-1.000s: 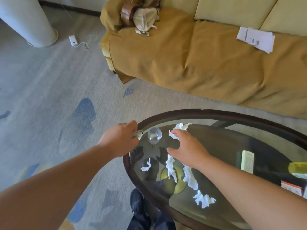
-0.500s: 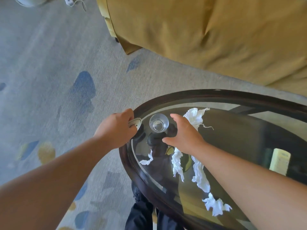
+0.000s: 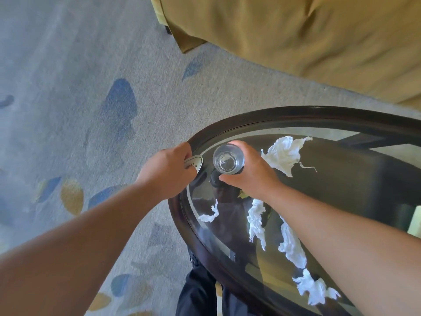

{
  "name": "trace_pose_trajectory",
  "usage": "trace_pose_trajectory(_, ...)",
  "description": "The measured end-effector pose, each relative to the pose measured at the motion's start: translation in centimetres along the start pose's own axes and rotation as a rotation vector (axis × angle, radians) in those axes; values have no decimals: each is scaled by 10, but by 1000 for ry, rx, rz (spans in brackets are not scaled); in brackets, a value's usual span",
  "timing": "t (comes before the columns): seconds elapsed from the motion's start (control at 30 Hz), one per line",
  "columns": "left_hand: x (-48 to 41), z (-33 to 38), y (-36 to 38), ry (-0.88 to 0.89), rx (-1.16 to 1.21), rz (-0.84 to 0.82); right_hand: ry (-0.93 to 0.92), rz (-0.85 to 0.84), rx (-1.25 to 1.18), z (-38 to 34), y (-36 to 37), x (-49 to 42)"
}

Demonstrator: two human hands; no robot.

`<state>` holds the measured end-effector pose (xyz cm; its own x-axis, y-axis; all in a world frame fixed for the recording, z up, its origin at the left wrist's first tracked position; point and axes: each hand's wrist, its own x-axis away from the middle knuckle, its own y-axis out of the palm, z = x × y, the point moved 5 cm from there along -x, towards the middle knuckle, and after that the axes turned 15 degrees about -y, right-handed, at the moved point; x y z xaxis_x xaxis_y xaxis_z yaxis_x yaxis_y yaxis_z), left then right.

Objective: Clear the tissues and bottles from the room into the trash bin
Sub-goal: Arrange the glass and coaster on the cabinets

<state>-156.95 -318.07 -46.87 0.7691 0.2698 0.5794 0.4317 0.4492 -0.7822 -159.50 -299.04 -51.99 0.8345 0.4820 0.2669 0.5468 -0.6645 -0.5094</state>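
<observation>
We judge it barely begun: our right hand [image 3: 252, 176] curls round a clear bottle [image 3: 228, 158] (perhaps a glass) by the table [image 3: 296, 111] rim, our left hand [image 3: 168, 172] clutches a pale object [image 3: 193, 161], and tissues [image 3: 284, 156] lie uncollected.

No idea what the small silver-grey thing [image 3: 194, 162] is, the left hand [image 3: 167, 173] buries most of it. The clear round drinking glass [image 3: 228, 161] hides some fingers of the right hand [image 3: 255, 172]. Dark-rimmed oval glass table [image 3: 250, 122] and mustard fabric sofa [image 3: 296, 35] both run off frame. Pale yellow sliver [image 3: 416, 221] at the right edge: unreadable. Right forearm [image 3: 341, 238] covers part of a long white crumpled tissue [image 3: 291, 245].
</observation>
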Motion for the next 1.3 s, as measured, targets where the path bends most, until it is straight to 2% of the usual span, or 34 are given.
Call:
trace_pose_trajectory(0.23, 11, 14, -19, 25, 13, 31, 0, -1, -31, -18, -13, 8)
trace_pose_trajectory(0.47, 53, 49, -72, 96, 30, 103, -55, 63, -39, -74, -69, 36)
trace_pose_trajectory(0.97, 211, 144, -230, 371, 54, 360, -197, 313, 24, -239, -224, 142)
trace_pose_trajectory(1.1, 252, 158, -259, 420, 17, 413, -236, 378, 63, -272, -245, 176)
trace_pose_trajectory(1.3, 313, 169, -279, 587, 1, 448, -238, 494, 72, -320, -252, 245)
